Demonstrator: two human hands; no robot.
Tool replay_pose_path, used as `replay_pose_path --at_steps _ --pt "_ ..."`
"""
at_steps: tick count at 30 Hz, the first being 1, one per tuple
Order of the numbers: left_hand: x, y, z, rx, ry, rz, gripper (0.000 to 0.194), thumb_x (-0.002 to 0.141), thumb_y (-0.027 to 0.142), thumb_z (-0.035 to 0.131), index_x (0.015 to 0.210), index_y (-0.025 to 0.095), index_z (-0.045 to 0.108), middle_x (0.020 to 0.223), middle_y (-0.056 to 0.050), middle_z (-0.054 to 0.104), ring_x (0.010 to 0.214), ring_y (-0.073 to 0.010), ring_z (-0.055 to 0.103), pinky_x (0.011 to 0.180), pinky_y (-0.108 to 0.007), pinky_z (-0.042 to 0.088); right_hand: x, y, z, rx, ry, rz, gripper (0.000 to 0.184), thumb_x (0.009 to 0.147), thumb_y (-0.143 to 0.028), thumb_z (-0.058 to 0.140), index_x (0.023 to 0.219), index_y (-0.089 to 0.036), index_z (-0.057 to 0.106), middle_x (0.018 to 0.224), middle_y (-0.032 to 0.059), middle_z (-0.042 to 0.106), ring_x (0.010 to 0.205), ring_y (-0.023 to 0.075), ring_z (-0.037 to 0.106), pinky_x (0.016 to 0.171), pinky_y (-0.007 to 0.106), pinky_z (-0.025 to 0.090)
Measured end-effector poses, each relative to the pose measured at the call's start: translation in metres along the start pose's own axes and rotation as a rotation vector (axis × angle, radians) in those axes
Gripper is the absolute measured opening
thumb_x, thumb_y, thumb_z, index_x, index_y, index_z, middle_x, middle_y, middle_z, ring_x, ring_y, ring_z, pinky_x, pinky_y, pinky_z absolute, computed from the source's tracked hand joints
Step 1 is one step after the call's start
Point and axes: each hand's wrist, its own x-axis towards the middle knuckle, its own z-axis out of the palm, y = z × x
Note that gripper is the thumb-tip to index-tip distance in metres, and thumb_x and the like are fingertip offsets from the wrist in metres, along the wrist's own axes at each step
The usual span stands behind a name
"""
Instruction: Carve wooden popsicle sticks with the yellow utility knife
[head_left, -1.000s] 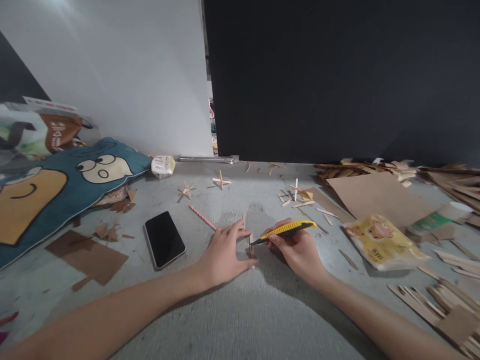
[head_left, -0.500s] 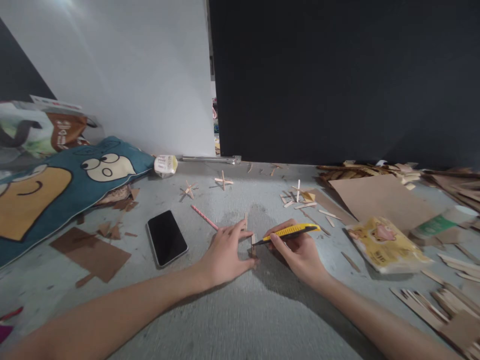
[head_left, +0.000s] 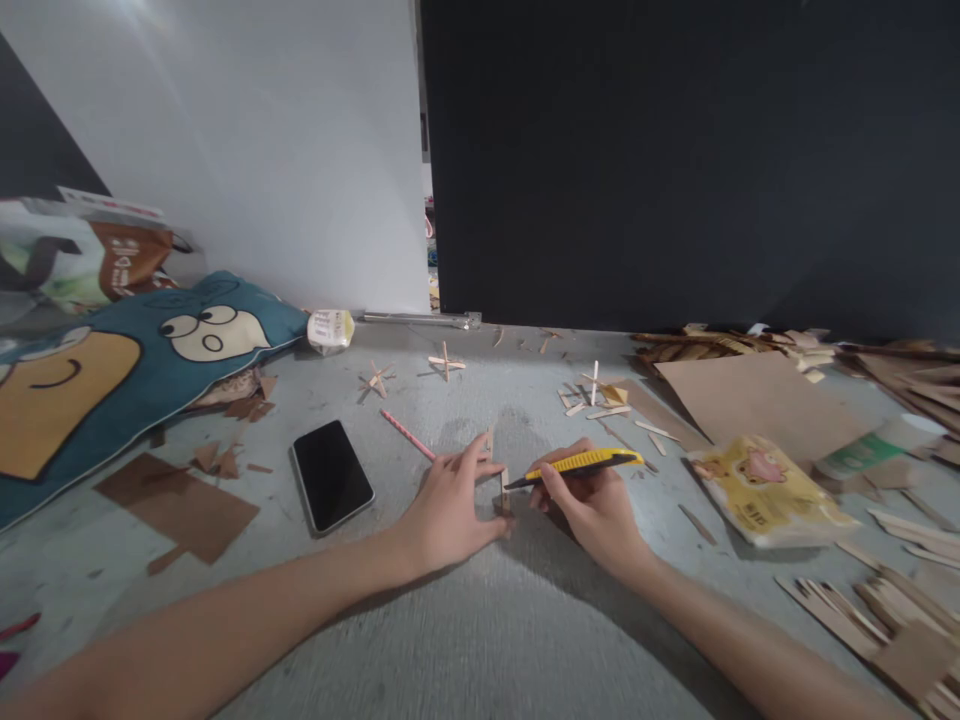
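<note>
My right hand [head_left: 596, 500] grips a yellow and black utility knife [head_left: 592, 461] like a pen. Its dark tip touches, or nearly touches, a short flat wooden stick [head_left: 505, 492] lying on the grey table. With thumb and fingertips at its two ends, my left hand [head_left: 454, 495] holds that stick against the tabletop. Another light sliver of wood [head_left: 489, 440] shows just beyond the left fingers. A pink patterned stick [head_left: 406, 433] lies behind the left hand, its near end close to the fingers.
A phone [head_left: 332, 475] lies left of my hands, near brown cardboard [head_left: 180, 508] and a blue cushion [head_left: 225, 330]. Small crossed-stick pieces [head_left: 447, 362] stand farther back. To the right are a yellow packet [head_left: 769, 490], a green-white bottle [head_left: 874, 450] and many wooden sticks [head_left: 832, 615].
The knife tip has shifted slightly up along the stick. The left hand keeps its hold, and the view has moved only a little.
</note>
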Motion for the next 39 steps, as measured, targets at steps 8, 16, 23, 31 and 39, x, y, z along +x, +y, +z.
replay_pose_path --at_steps 8,16,23,31,39 --pt "-0.001 0.001 -0.001 -0.006 -0.009 -0.019 0.109 0.077 0.034 0.086 0.165 0.023 0.024 0.143 -0.011 0.069 0.145 -0.0383 0.047 0.119 -0.059 0.032 0.0 0.002 -0.001 -0.004 -0.016 -0.005 0.044 0.088 -0.064 0.074 0.087 -0.021 0.063 0.062 0.0018 0.068 0.053 0.0175 0.065 0.053 0.029 0.055" --pt "0.0 0.0 0.001 0.006 0.003 -0.014 0.108 0.076 0.032 0.087 0.164 0.023 0.025 0.141 -0.011 0.07 0.145 -0.0361 0.048 0.119 -0.058 0.033 0.001 0.006 -0.001 0.028 -0.042 -0.029 0.04 0.09 -0.06 0.074 0.087 -0.022 0.061 0.064 0.0004 0.067 0.053 0.0168 0.065 0.053 0.028 0.055" --pt "0.0 -0.002 0.001 0.005 0.002 -0.005 0.109 0.076 0.034 0.087 0.165 0.023 0.025 0.142 -0.011 0.07 0.145 -0.0369 0.047 0.119 -0.058 0.032 0.001 0.006 -0.001 0.009 -0.042 -0.056 0.038 0.091 -0.057 0.073 0.088 -0.022 0.061 0.065 0.001 0.067 0.053 0.0169 0.065 0.053 0.028 0.055" --pt "0.0 -0.002 0.002 0.008 0.003 0.002 0.108 0.076 0.034 0.087 0.164 0.023 0.025 0.14 -0.012 0.071 0.144 -0.0362 0.049 0.119 -0.058 0.035 0.006 -0.002 0.008 -0.116 -0.025 -0.056 0.034 0.088 -0.051 0.072 0.077 -0.022 0.057 0.062 0.0004 0.061 0.053 0.0167 0.059 0.053 0.028 0.049" --pt "0.002 0.0 0.0 0.023 0.013 0.061 0.107 0.077 0.031 0.088 0.163 0.024 0.025 0.137 -0.014 0.072 0.144 -0.0349 0.053 0.118 -0.058 0.036 0.006 -0.004 0.018 -0.22 -0.061 -0.128 0.022 0.088 -0.038 0.065 0.076 -0.023 0.055 0.066 -0.0002 0.059 0.058 0.0158 0.055 0.055 0.027 0.046"
